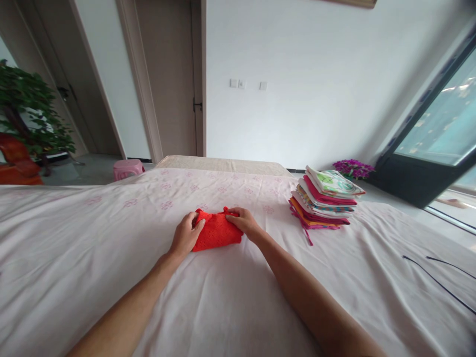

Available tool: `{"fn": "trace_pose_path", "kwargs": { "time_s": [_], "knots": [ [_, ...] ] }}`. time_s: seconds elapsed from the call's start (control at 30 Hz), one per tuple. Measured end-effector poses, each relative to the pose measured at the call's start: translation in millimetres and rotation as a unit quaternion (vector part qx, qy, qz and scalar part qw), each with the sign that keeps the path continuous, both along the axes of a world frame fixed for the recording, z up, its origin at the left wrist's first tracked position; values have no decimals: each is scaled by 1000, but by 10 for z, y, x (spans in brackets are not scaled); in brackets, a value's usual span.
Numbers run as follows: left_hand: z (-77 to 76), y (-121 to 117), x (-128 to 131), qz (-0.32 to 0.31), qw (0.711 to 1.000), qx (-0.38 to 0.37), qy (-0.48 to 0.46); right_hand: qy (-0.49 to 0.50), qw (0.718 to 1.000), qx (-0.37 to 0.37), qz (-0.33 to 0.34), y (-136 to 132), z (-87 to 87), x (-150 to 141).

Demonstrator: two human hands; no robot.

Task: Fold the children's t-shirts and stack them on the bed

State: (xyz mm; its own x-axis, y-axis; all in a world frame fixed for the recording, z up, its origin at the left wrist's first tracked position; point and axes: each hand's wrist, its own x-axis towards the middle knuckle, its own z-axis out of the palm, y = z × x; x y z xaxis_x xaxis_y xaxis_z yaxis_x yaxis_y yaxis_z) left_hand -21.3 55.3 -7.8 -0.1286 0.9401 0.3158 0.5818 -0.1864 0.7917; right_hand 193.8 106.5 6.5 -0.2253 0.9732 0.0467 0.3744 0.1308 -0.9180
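A folded red knit garment (217, 233) with small holes in its weave lies on the pale sheet (223, 297), right in front of me. My left hand (187, 233) grips its left end, thumb on top and fingers behind. At the upper right corner, my right hand (243, 223) pinches the cloth between thumb and fingers. The fingers of both hands are partly hidden behind the fabric. To the right stands a stack of folded clothes (325, 198) in white, pink and orange, with a pink strap hanging from its base.
Two thin black cords (439, 280) lie on the sheet at the right. Beyond the far edge are a pink stool (128, 168) on the left and purple flowers (353, 168) on the right. A leafy plant (33, 109) stands far left, near the doors.
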Motion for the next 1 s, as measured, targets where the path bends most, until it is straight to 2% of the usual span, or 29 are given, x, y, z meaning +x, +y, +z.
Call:
{"fn": "trace_pose_path", "kwargs": {
  "time_s": [0.2, 0.27, 0.33, 0.43, 0.5, 0.7, 0.9, 0.97, 1.0],
  "knots": [
    [-45, 10, -19, -3, 1000, 9, -8, -49, 994, -48, 89, 88, 62, 28],
    [-47, 31, -14, 10, 1000, 7, 2, -79, 989, -14, 128, 130, 82, 47],
    [-36, 61, 0, 36, 999, -6, 21, -123, 979, 74, 143, 171, 96, 55],
    [-2, 115, 22, 81, 995, -36, 52, -167, 962, 184, 114, 238, 103, 43],
    [20, 159, 29, 100, 992, -48, 64, -162, 962, 198, 99, 297, 97, 27],
    [32, 352, -1, 124, 985, -70, 95, -100, 984, 133, 63, 518, -16, -47],
    [21, 421, 23, 136, 976, -95, 141, -119, 983, 137, -18, 574, -190, -112],
    [47, 364, 34, 141, 974, -68, 165, -70, 993, 86, -51, 556, -166, -78],
    [66, 325, 38, 135, 973, -26, 184, -36, 996, 49, -65, 543, -140, -47]
  ]
}}
